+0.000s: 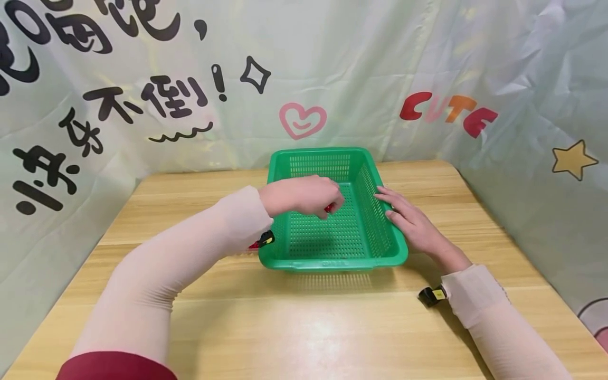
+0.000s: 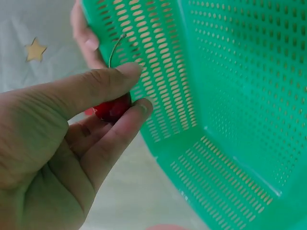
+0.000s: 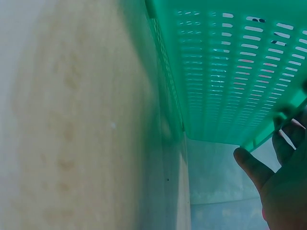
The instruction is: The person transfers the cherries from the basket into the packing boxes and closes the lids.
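From the head view, your left hand (image 1: 304, 196) hangs over the green basket (image 1: 332, 264), well inside its rim; your right hand (image 1: 414, 224) lies flat against the basket's right wall.

From the left wrist, thumb and fingers pinch a red cherry (image 2: 113, 108), stem upward, the basket floor below it.

From the right wrist, the fingers stay relaxed by the rim; nothing blocks the way.

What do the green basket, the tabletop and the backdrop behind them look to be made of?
Green basket: moulded plastic, slightly glossy, judging by the uniform slots and rounded rim. Table: wood or a wood-look laminate; pale grain lines under a smooth sheen that reflects light. Backdrop: thin printed fabric or plastic sheet, to go by its creases and soft shine; which of the two cannot be told.
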Motion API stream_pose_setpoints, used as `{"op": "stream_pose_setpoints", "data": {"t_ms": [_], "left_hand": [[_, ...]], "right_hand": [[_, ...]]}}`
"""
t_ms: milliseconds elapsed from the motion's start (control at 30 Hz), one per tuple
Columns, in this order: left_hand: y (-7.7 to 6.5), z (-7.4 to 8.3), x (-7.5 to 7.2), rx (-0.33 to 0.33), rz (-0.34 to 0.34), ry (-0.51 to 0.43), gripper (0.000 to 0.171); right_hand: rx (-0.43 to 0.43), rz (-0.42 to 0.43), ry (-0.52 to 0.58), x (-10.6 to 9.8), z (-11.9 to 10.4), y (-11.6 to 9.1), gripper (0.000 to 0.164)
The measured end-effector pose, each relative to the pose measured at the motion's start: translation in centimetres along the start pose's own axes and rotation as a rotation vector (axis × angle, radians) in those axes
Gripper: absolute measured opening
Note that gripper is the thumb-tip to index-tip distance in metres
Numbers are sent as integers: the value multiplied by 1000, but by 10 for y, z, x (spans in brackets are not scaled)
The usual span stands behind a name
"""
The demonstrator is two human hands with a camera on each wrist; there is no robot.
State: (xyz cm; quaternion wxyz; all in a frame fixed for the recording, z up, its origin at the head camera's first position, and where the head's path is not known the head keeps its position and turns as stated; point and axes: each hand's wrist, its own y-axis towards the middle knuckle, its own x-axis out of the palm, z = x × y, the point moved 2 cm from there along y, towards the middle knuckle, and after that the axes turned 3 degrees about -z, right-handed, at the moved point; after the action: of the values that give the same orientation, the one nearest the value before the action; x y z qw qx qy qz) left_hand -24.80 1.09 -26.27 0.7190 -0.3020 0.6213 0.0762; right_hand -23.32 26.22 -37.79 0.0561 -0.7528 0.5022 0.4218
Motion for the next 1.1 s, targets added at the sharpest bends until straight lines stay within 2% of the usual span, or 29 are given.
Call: {"op": "stream_pose_setpoints", "data": {"t_ms": [67,233,333,533,733,1100], "left_hand": [[-7,-4,-4,-14,30,-6,11],[-26,-14,-10,-49,109,-53,23],[-37,-21,-11,-54,175,-68,19],[-60,-34,-6,-45,294,-37,9],[-81,-45,2,-67,338,-58,10],[-115,-64,22,-164,418,-129,4]], "right_hand": [[-7,1,-1,0,0,0,42],[-29,3,-3,-1,-1,0,42],[-24,0,-7,0,0,0,42],[-8,-3,-9,1,4,0,42],[-6,1,-10,1,4,0,42],[2,2,11,3,1,-1,42]]}}
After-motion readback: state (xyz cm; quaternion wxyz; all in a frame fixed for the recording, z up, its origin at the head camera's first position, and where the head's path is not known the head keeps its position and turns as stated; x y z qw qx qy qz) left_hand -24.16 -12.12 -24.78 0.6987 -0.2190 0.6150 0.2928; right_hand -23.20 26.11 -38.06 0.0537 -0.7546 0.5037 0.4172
